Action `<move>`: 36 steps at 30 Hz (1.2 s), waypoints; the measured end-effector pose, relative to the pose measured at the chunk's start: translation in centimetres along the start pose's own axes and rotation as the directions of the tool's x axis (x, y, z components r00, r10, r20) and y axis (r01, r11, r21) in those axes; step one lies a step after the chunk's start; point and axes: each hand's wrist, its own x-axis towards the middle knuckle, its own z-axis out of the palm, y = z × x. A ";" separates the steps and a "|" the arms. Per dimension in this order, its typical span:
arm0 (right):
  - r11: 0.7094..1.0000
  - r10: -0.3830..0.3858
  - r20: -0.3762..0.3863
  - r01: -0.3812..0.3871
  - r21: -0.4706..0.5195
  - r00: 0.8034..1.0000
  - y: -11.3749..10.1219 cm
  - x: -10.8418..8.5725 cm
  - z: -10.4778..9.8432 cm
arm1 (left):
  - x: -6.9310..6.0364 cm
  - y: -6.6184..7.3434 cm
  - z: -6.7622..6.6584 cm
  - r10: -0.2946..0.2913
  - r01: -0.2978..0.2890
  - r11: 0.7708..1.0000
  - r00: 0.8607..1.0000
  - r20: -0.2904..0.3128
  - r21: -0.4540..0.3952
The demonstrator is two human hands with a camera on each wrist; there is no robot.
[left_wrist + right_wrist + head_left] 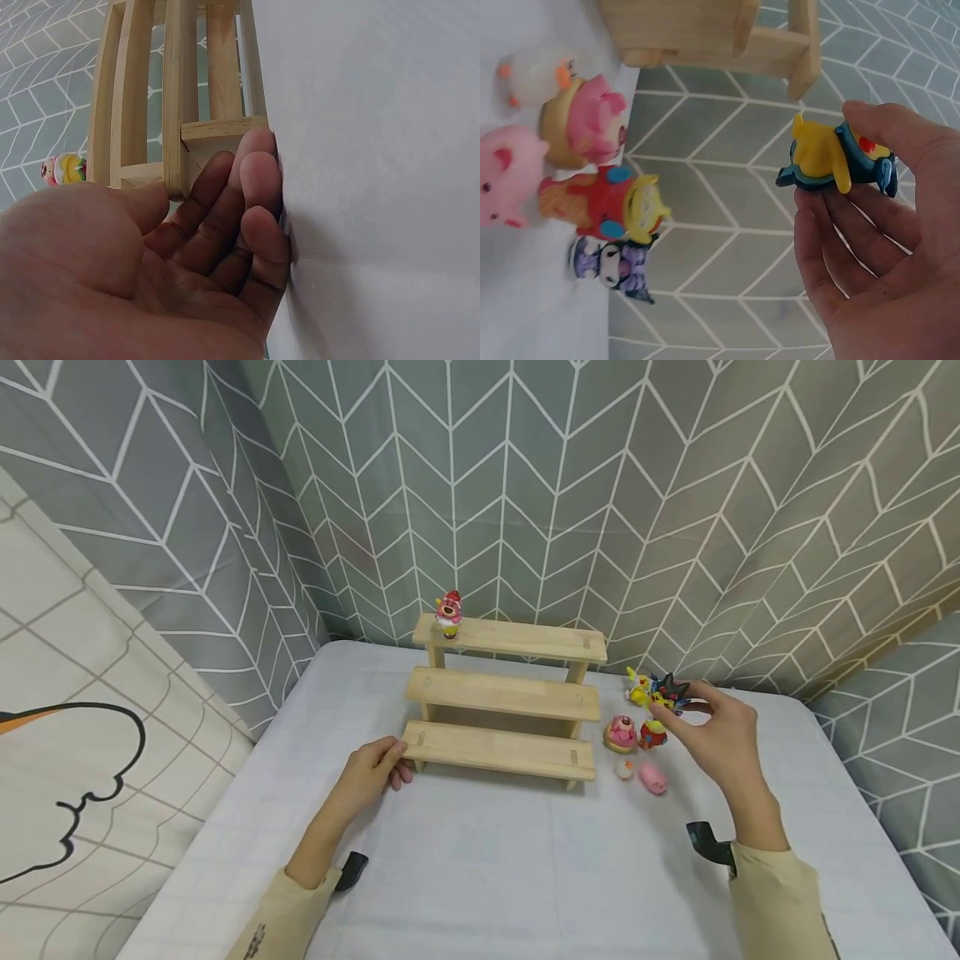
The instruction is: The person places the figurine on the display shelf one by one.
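My right hand (723, 735) pinches a small yellow figurine with a dark blue cape (819, 154) between thumb and fingers, above the table at the right. Below it stand a purple-and-black eared figurine (613, 266), a green-headed alien figurine in red (615, 201) and a pink bear figurine (621, 734). A pink pig (652, 777) and a small white duck (625, 768) are nearer the front. My left hand (373, 767) grips the left end of the three-step wooden shelf's (498, 748) lowest board, thumb against the board and curled fingers beside its leg.
Another bear figurine in a red hat (449, 612) stands at the left end of the top board. The white-covered table (480, 860) meets a patterned grey curtain (480, 485) behind the shelf.
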 end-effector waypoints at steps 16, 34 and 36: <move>0.995 -0.070 -0.027 0.072 0.066 0.997 -3.2 1.9 1.0 | -0.1 0.3 0.1 0.017 -0.017 1.000 1.000 0.000 -0.006; 0.966 -0.128 -0.002 0.125 0.228 0.992 -7.3 4.4 3.6 | 0.0 0.2 0.1 0.009 -0.009 1.000 1.000 -0.002 -0.001; 0.963 -0.130 0.007 0.125 0.237 0.991 -7.7 4.6 3.9 | 0.0 0.2 0.1 0.005 -0.005 1.000 1.000 -0.001 -0.001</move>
